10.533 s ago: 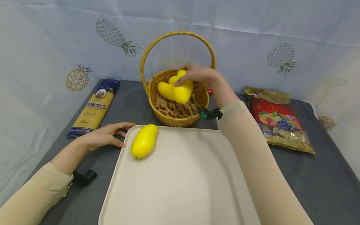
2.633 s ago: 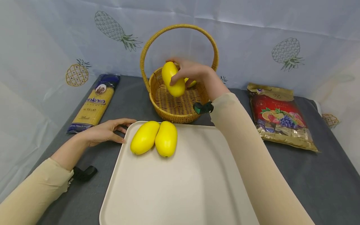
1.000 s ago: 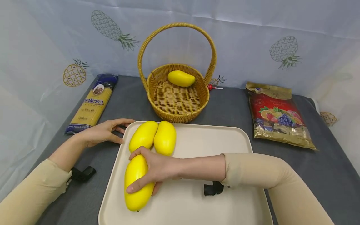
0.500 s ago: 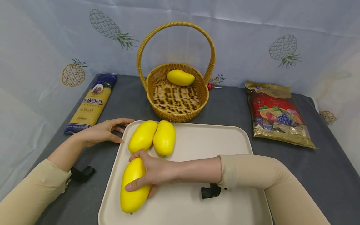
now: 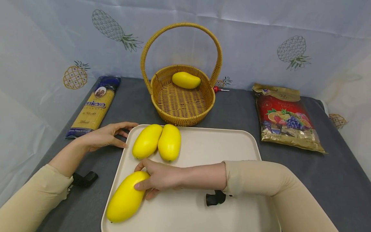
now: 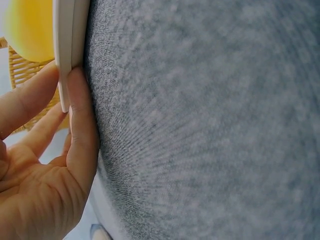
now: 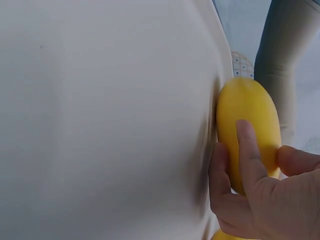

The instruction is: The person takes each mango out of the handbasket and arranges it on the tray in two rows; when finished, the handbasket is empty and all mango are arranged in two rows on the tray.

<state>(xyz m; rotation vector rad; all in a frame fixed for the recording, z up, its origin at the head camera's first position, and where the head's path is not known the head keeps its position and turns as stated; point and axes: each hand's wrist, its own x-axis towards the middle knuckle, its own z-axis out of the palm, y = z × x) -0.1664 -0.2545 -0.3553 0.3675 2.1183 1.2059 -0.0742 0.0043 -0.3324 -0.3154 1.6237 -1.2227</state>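
My right hand (image 5: 163, 175) holds one end of a yellow mango (image 5: 124, 201) low over or on the left side of the cream tray (image 5: 214, 145). In the right wrist view its fingers and thumb lie around the lower part of that mango (image 7: 248, 102). Two more mangoes, one on the left (image 5: 147, 140) and one on the right (image 5: 169, 143), lie side by side in the tray's far left corner. My left hand (image 5: 102, 137) is at that corner. The left wrist view shows it pinching the tray rim (image 6: 72, 35) between thumb and fingers.
Behind the tray stands a wicker basket (image 5: 182, 120) with a tall handle and one mango (image 5: 186, 80) inside. A spaghetti packet (image 5: 94, 108) lies left, a red and gold candy bag (image 5: 287, 117) right. A red lollipop (image 5: 216, 89) is beside the basket.
My right hand took a mango from the basket to the tray's near left; lately it turned there, its near end swinging left. A second mango joined the first. The left hand stays.
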